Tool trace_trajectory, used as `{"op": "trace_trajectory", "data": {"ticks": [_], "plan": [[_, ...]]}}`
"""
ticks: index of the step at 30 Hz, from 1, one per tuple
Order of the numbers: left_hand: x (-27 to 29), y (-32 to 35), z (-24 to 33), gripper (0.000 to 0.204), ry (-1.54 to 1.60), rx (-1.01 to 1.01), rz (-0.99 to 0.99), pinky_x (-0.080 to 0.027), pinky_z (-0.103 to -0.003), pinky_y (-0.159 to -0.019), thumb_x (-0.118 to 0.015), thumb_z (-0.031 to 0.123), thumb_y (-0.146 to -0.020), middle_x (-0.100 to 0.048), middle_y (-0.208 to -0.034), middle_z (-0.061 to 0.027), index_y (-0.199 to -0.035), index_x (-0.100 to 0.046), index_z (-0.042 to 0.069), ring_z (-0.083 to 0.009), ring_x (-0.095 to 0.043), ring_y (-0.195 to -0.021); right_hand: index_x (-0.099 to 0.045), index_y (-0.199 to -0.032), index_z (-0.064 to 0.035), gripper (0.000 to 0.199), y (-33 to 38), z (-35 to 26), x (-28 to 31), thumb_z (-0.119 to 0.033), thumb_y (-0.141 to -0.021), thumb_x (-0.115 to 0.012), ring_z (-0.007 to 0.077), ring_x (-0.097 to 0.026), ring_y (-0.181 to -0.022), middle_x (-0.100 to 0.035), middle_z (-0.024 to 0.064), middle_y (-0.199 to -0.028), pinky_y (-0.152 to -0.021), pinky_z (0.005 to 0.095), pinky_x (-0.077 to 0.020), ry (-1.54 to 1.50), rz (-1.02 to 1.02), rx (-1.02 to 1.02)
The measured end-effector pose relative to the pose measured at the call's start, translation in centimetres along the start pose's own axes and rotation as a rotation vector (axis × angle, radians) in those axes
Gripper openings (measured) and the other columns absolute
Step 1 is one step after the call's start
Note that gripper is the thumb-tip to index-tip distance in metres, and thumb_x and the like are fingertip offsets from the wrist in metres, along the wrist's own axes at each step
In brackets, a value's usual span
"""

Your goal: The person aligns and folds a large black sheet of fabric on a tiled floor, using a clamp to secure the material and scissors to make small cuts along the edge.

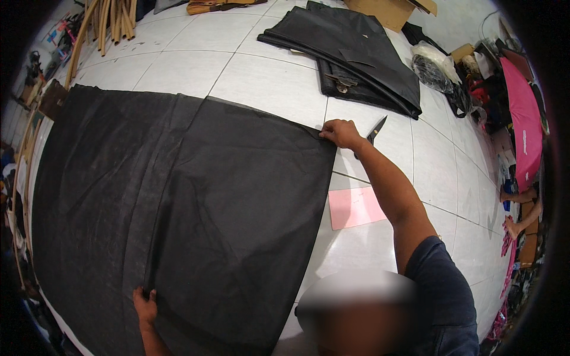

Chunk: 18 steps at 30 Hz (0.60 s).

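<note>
Black, thin fabric (196,219) lies spread flat on the white tiled floor (261,77), filling the left and middle of the head view; an upper layer overlaps a wider lower one. Its long axis runs from the near lower edge toward the far upper left. The right hand (340,133) reaches far forward on a nearly straight arm, fingers pinched shut on the fabric's far right corner. The left hand (145,305) sits low and near, palm down, fingers laid narrow on the near edge of the upper layer, pressing it to the floor. Scissors (375,130) lie just beyond the right hand, blades pointing away. A pink paper sheet (354,207) lies beside the right forearm.
</note>
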<state>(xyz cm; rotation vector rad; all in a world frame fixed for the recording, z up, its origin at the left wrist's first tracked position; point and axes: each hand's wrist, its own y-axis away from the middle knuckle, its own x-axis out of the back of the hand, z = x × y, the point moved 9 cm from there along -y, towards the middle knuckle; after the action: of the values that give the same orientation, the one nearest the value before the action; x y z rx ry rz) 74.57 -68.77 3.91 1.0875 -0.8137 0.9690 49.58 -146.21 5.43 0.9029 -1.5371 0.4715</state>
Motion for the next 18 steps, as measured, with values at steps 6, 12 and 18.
{"op": "trace_trajectory", "data": {"ticks": [6, 12, 18], "plan": [[0.0, -0.1, -0.8, 0.049, 0.01, 0.008, 0.008, -0.031, -0.042, -0.105, -0.065, 0.019, -0.085, -0.045, -0.131, -0.0271, -0.121, -0.049, -0.01, -0.0395, -0.041, -0.124, -0.062, -0.098, -0.0143, 0.026, 0.3, -0.5, 0.4, -0.037, -0.089, -0.054, 0.0289, -0.064, -0.09, -0.068, 0.0088, -0.088, -0.08, 0.0463, -0.0397, 0.144, 0.061, 0.007], [0.3, -0.4, 0.1, 0.046, -0.013, -0.037, -0.007, -0.037, -0.041, -0.098, -0.068, 0.016, -0.082, -0.052, -0.119, -0.0251, -0.115, -0.051, -0.011, -0.0396, -0.049, -0.114, -0.061, -0.095, -0.0111, 0.029, -0.2, -0.4, 0.2, -0.038, -0.091, -0.052, 0.0299, -0.064, -0.087, -0.068, 0.0113, -0.088, -0.081, 0.0471, -0.0391, 0.219, 0.033, -0.037], [0.3, -0.3, 0.3, 0.045, -0.016, -0.02, -0.004, -0.038, -0.04, -0.097, -0.069, 0.012, -0.081, -0.052, -0.118, -0.0245, -0.115, -0.051, -0.011, -0.0385, -0.05, -0.113, -0.063, -0.096, -0.0094, 0.035, -0.1, 0.5, 1.0, -0.043, -0.087, -0.058, 0.0265, -0.064, -0.086, -0.067, 0.0116, -0.089, -0.077, 0.0418, -0.0437, 0.004, 0.028, -0.039]]}}
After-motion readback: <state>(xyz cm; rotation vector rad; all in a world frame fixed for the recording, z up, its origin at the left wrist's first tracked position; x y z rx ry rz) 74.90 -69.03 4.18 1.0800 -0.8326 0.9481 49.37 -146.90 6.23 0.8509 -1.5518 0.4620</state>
